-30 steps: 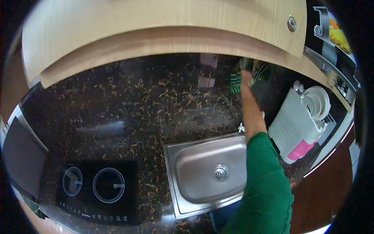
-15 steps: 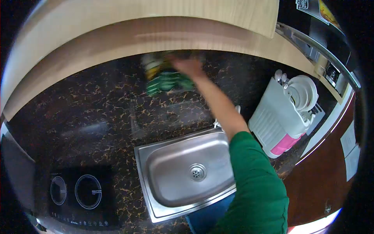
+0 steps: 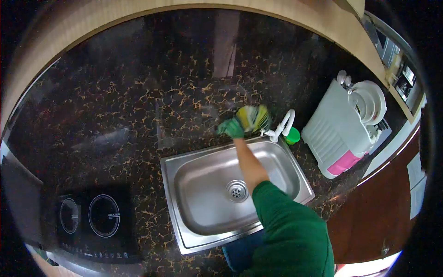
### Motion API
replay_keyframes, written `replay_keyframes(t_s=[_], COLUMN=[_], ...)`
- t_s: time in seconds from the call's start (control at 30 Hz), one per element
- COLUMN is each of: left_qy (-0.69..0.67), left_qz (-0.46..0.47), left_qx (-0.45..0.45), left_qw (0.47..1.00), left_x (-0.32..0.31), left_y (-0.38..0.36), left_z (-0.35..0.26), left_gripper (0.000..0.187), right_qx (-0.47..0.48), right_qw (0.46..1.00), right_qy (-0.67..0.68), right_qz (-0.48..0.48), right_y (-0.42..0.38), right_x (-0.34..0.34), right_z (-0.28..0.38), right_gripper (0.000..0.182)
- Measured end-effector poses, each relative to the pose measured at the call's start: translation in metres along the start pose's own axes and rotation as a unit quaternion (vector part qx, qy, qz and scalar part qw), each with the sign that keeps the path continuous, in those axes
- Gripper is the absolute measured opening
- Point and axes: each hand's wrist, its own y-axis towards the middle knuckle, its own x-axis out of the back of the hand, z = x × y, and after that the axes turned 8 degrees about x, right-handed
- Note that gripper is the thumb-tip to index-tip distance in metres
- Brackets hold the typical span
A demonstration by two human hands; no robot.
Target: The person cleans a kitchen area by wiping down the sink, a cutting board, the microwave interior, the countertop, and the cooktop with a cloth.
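A striped cloth (image 3: 251,117) in green, yellow and white lies bunched on the dark countertop just behind the sink, blurred by motion. My right hand (image 3: 237,135) presses on it, with green folds covering most of the fingers. Below my right forearm is the steel sink (image 3: 203,162) with its round drain (image 3: 237,190). Close to the cloth's right side stands the white faucet (image 3: 287,123). My left hand is out of view.
A green round item (image 3: 292,135) sits by the faucet. To the right stands a white and pink dish rack (image 3: 330,127) with plates (image 3: 373,101) and spoons. A black induction cooktop (image 3: 99,231) is at the lower left. Wooden cabinetry (image 3: 184,5) borders the back.
My right hand has swept the cloth from the back of the counter toward me and to the right, next to the faucet. The view has tilted down, showing more countertop.
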Motion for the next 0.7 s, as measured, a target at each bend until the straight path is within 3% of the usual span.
replay_keyframes(t_s=[0.1, 0.17, 0.2, 0.27, 0.3, 0.4, 0.43, 0.53, 0.63, 0.7], left_qy=[0.020, -0.015, 0.007, 0.055, 0.056, 0.018, 0.025, 0.032, -0.105, -0.099], left_qz=[-0.027, 0.003, -0.002, -0.011, -0.002, -0.101, -0.092, -0.001, -0.014, 0.011], left_qx=[-0.012, 0.030, 0.006, -0.041, 0.049, -0.063, -0.057, 0.059, 0.034, 0.059], left_qw=[0.999, 0.999, 1.000, 0.998, 0.997, 0.993, 0.994, 0.998, 0.994, 0.993], left_x=[-0.007, -0.002, -0.001, 0.001, -0.022, -0.031, -0.030, -0.021, -0.030, -0.027], left_y=[-0.003, -0.002, -0.002, 0.000, -0.001, -0.001, -0.001, 0.000, -0.003, -0.004], left_z=[0.009, 0.005, 0.007, 0.015, 0.085, 0.077, 0.071, 0.067, 0.081, 0.075], left_gripper=[0.037, 0.038, 0.037, 0.035, 0.032, 0.034, 0.034, 0.034, 0.033, 0.033], right_qx=[0.145, 0.231, 0.255, 0.237, 0.217, 0.155, 0.124, 0.023, -0.041, -0.045], right_qw=[0.984, 0.952, 0.937, 0.944, 0.953, 0.979, 0.984, 0.995, 0.996, 0.992], right_qy=[0.072, 0.159, 0.197, 0.205, 0.198, 0.108, 0.079, 0.000, -0.069, -0.112], right_qz=[0.081, 0.124, 0.136, 0.102, 0.070, -0.075, -0.105, -0.102, -0.024, 0.029], right_y=[-0.030, -0.002, 0.023, 0.085, 0.115, 0.174, 0.172, 0.117, 0.028, -0.021], right_x=[0.019, 0.047, 0.066, 0.106, 0.121, 0.132, 0.121, 0.072, 0.021, 0.000], right_z=[0.060, 0.074, 0.072, 0.056, 0.042, -0.013, -0.028, -0.056, -0.052, -0.043], right_gripper=[0.031, 0.030, 0.029, 0.027, 0.027, 0.025, 0.024, 0.022, 0.021, 0.020])
